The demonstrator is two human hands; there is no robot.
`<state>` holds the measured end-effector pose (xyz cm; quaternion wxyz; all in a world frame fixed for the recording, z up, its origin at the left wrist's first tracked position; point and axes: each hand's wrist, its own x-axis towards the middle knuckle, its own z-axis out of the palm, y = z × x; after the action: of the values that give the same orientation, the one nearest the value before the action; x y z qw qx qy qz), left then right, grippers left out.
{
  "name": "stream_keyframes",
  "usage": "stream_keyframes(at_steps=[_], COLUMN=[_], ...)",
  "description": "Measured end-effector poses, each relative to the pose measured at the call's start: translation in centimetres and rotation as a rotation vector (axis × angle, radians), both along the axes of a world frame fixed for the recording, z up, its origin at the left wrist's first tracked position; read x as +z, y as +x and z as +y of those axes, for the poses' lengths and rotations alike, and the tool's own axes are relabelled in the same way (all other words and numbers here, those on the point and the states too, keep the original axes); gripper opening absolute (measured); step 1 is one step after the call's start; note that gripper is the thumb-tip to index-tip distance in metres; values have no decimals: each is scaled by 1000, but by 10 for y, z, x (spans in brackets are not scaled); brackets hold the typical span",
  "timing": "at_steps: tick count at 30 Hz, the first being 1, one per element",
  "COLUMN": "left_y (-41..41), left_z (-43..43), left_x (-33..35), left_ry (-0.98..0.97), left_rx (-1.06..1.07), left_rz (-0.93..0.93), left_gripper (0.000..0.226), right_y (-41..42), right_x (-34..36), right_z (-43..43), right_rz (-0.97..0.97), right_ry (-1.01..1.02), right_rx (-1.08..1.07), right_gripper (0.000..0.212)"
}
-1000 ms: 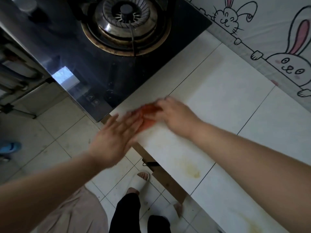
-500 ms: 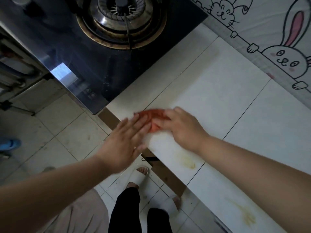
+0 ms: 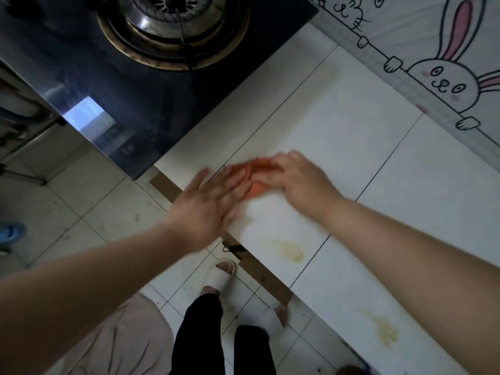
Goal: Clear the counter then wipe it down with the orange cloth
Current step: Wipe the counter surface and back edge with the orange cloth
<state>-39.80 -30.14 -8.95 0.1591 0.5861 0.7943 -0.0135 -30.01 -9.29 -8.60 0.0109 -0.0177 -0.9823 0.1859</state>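
Nearest, yellow stains (image 3: pixel 290 251) mark the white table (image 3: pixel 351 136) by its front edge — the wiping step is under way. Just beyond, the left hand (image 3: pixel 208 204) lies flat and open, fingers on the orange cloth (image 3: pixel 250 180). The right hand (image 3: pixel 297 177) presses the cloth down, fingers curled over it. Farther off sits the stove (image 3: pixel 173 31). Next, the cloth likely needs dragging back toward the stains.
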Motion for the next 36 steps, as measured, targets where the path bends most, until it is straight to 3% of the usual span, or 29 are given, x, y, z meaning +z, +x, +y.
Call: stream_keyframes(at_steps=[5,11,14,21,29,33,36], left_y=[-32,-5,28,85,68,32,9], left_z=[73,40,5,-41,-30,36,102], left_x=[3,1,0,0,5,4,6], left_ry=[53,52,35,-23,-37,-46,-37], left_rx=[150,52,-55,-200,-335,-260,-176], left_rz=[-47,-70,-63,-39,-32,26,49], left_gripper=[56,64,59,58,55,58,57], right_y=[-53,4,56,139,141,88,51], right_x=[0,-6,2,4,4,9,13], right_z=[43,12,-16,-59,-42,14,57], right_rz=[-25,22,32,-76,-85,-154,-151], right_ry=[-153,29,10,-46,-56,-102,-106], right_rx=[-405,-195,-113,-34,73,-210,-432], right_gripper=[35,29,43,50,46,62,39])
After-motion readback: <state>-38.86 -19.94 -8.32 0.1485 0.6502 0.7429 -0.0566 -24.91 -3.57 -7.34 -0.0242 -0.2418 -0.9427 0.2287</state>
